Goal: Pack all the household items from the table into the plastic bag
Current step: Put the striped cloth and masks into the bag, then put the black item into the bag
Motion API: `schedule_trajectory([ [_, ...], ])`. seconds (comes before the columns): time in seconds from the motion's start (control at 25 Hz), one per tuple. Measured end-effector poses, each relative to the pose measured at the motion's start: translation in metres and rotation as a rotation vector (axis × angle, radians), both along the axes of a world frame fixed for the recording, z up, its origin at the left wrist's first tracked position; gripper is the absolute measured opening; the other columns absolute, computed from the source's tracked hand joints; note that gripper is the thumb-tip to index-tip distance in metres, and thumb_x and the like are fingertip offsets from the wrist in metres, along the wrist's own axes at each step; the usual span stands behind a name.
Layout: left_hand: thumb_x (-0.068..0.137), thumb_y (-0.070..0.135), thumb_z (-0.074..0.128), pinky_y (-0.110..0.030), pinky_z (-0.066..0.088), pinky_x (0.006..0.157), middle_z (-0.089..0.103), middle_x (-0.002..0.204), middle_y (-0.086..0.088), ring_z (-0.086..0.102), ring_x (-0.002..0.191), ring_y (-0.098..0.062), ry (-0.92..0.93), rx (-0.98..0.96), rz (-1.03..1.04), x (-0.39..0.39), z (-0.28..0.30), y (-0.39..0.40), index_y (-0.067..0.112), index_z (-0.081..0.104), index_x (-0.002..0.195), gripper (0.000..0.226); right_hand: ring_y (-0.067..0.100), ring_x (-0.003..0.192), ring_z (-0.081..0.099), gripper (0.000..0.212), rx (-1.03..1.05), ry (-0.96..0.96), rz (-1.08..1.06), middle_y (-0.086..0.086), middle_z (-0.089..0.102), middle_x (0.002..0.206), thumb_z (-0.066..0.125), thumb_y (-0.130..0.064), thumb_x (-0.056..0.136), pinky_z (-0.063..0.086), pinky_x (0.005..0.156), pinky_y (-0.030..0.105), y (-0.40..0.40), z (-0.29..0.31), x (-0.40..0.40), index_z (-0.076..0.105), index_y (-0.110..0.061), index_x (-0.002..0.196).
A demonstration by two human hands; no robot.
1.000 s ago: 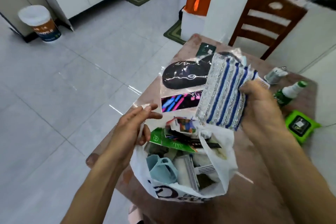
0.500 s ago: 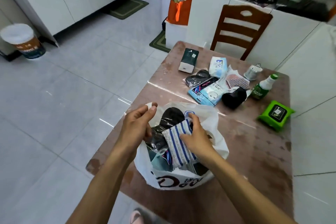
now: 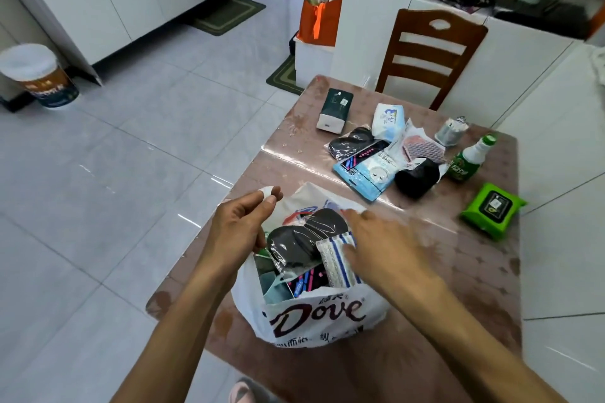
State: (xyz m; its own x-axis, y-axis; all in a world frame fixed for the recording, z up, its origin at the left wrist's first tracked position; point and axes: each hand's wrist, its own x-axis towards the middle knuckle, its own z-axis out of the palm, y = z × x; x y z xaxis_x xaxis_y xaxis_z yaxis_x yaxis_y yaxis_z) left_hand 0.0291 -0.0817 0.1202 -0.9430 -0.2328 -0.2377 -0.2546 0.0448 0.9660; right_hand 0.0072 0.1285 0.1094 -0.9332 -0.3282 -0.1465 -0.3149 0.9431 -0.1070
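White plastic bag (image 3: pixel 327 314) handle pinched by left hand (image 3: pixel 240 227); right hand (image 3: pixel 381 247) spread wide, empty.

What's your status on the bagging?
Left hand pinching bag handle. Right hand open over striped cloth pack in plastic bag. Green wipes pack among items unpacked.

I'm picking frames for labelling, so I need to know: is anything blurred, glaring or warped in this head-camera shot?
Head view: the right hand is smeared by motion blur over the striped cloth; the left hand, pinching the plastic bag handle, is sharper. Window glare streaks across the table cover and the floor tiles. Wide-angle distortion bends the cabinets and tile lines near the edges.
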Motion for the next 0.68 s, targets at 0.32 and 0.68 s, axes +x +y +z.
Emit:
schedule_trajectory([
  [0.32,0.090,0.050,0.055,-0.030,0.047,0.058,0.066,0.065,0.003,0.060,0.059,-0.021,-0.035,-1.135,-0.109,-0.012,0.012,-0.010,0.021,0.063,0.070,0.036,0.030,0.113,0.057,0.039,0.392,-0.332,0.045,0.009,0.058,0.127,0.056,-0.025,0.089,0.047,0.080,0.038,-0.001,-0.042,-0.024,0.055,-0.013,0.126],
  [0.68,0.089,0.037,0.063,-0.035,0.048,0.085,0.066,0.116,0.005,0.060,0.102,-0.018,0.148,-0.974,-0.516,-0.116,0.000,0.096,0.028,0.061,0.118,0.030,0.028,0.101,0.064,0.032,-0.155,0.029,-0.374,0.004,0.070,0.112,0.061,-0.039,0.083,0.049,0.077,0.036,0.117,-0.029,-0.169,0.064,-0.026,0.113],
])
